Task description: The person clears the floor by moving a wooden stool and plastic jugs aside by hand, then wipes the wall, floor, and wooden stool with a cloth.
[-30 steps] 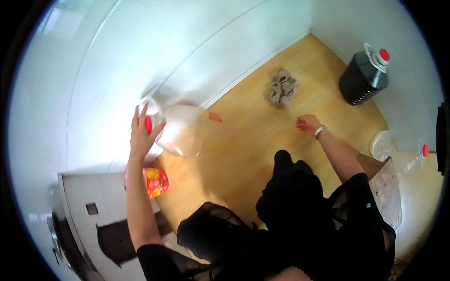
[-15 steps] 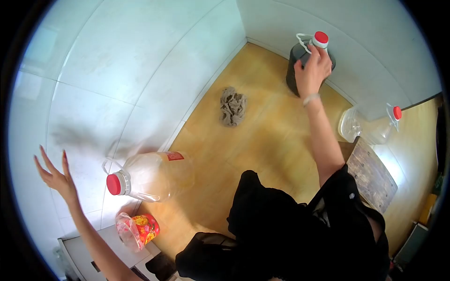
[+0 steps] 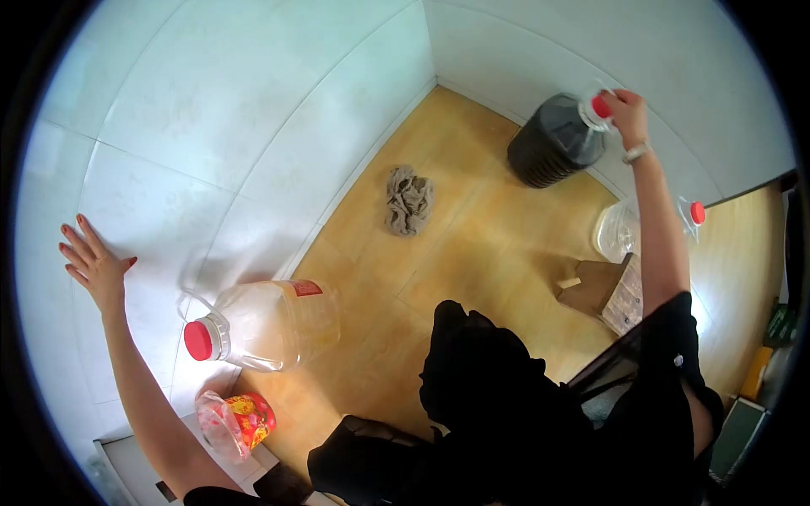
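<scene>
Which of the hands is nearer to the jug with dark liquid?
The right hand, at the red cap of the dark jug; the left hand is far across, by the white wall.

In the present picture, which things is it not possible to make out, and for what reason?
All in the head view:
- Right hand at the dark jug: curled fingers hide whether they grip cap, handle or both.
- Far clear jug: its middle is behind the right forearm.
- Label on the near clear jug: print too small.
- Flowered bucket: crumpled plastic hides its inside.
</scene>
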`<state>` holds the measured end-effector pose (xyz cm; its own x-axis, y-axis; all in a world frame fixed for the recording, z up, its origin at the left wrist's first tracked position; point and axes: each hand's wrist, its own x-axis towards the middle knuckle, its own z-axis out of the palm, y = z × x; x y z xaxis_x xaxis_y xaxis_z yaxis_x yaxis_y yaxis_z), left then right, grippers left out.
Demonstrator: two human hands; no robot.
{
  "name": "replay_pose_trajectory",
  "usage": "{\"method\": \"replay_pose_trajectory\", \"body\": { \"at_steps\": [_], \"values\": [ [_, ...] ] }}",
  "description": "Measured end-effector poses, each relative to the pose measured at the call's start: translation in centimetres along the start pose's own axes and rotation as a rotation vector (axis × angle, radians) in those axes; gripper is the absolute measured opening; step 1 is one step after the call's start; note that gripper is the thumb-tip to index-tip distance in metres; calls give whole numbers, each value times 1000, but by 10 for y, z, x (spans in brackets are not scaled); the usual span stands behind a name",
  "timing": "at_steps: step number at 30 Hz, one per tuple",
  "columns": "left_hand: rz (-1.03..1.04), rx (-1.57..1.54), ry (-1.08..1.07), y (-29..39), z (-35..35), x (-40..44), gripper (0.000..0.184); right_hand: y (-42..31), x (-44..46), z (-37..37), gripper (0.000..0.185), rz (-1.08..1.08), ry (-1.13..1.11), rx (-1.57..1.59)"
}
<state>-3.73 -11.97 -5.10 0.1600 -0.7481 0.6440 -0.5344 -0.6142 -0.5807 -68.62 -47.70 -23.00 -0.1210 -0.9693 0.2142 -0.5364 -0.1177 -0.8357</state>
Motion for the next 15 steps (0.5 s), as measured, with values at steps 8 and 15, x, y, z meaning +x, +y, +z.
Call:
{"method": "replay_pose_trajectory", "body": {
  "at_steps": [8, 15],
  "values": [
    [38, 33, 51, -3, 14, 1, 127, 6, -58, -44, 25, 230, -83, 451],
    [85, -4, 114, 1, 14, 4, 128, 10, -77, -67, 29, 400, -156, 706]
  ]
}}
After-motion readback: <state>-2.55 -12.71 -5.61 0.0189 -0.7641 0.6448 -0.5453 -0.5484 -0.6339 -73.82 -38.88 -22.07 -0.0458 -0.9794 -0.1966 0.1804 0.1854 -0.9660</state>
